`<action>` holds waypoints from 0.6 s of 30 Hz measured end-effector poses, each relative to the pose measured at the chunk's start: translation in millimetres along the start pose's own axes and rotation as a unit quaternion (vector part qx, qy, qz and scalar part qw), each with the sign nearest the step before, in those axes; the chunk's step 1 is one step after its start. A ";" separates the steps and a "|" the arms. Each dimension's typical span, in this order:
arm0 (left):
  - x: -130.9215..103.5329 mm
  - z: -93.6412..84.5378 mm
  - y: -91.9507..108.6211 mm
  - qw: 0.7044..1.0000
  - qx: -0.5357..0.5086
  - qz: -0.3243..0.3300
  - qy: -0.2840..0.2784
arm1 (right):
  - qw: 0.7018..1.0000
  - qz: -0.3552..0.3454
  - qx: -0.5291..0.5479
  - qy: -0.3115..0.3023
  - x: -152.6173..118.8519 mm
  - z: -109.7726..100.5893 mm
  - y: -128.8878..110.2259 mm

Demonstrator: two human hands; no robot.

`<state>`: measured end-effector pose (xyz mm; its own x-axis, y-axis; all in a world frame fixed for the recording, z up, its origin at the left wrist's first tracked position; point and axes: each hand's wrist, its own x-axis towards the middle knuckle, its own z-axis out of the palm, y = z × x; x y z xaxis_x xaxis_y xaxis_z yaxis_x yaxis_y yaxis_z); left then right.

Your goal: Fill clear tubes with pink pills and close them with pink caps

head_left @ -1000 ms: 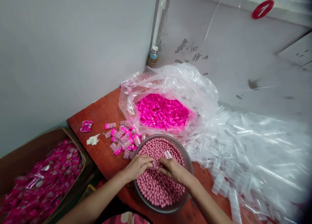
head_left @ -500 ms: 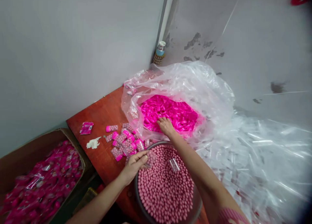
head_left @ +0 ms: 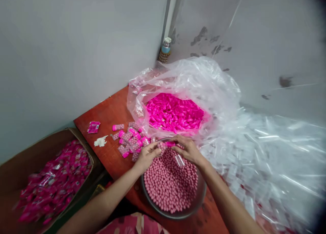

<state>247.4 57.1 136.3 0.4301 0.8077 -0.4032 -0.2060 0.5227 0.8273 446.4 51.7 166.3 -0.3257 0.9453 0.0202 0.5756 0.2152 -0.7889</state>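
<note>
Low on the left, cardboard box [head_left: 33,152]: I see it loaded with shiny pink packets [head_left: 59,183], beside the table.
Tabletop [head_left: 109,108]: red-brown, with a flat pink packet [head_left: 93,127] and a white smear [head_left: 101,141] near its left edge.
Capped vials [head_left: 133,139]: clear, pink-topped, full of beads, heaped loosely between the smear and the bowl.
Left hand [head_left: 147,156]: thumb and fingers pinch a bead-filled vial [head_left: 161,147] over the bowl's far side.
Bottle [head_left: 166,47]: upright in the corner where the walls meet, behind the bag.
Bowl [head_left: 175,216]: grey, holding a mass of pink beads [head_left: 170,184]; on them I spot a clear tube [head_left: 179,160].
Plastic bag [head_left: 203,76]: spread behind the bowl, its mouth showing bright pink caps [head_left: 175,112].
Right hand [head_left: 189,151]: fingers bent, gripping one pink cap [head_left: 170,143] close by the held vial; whether the two touch, I can't tell.
Clear tubes [head_left: 267,159]: a wide, glinting pile at far right, partly blurred on my feed.
</note>
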 end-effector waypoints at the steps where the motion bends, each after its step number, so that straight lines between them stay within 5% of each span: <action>1: -2.7 4.5 -1.4 1.000 0.021 0.009 -0.011 | 0.998 0.016 0.049 0.023 -9.6 3.3 -6.9; 6: -21.9 31.1 -5.6 0.994 0.078 0.026 -0.071 | 0.962 0.103 0.207 0.147 -47.6 24.7 -18.3; 11: -39.1 47.1 -5.7 0.989 0.116 0.055 -0.079 | 0.955 0.107 0.102 0.255 -80.1 12.9 -29.3; 18: -55.5 64.5 -1.0 0.923 0.297 0.220 -0.106 | 0.984 -0.002 -0.030 0.176 -106.4 1.3 -63.5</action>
<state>280.4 -5.8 183.0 0.5953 0.8015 0.0559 0.0905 -0.1359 0.9866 443.5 -62.9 213.5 -0.0535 0.9686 0.2430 0.6221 0.2227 -0.7506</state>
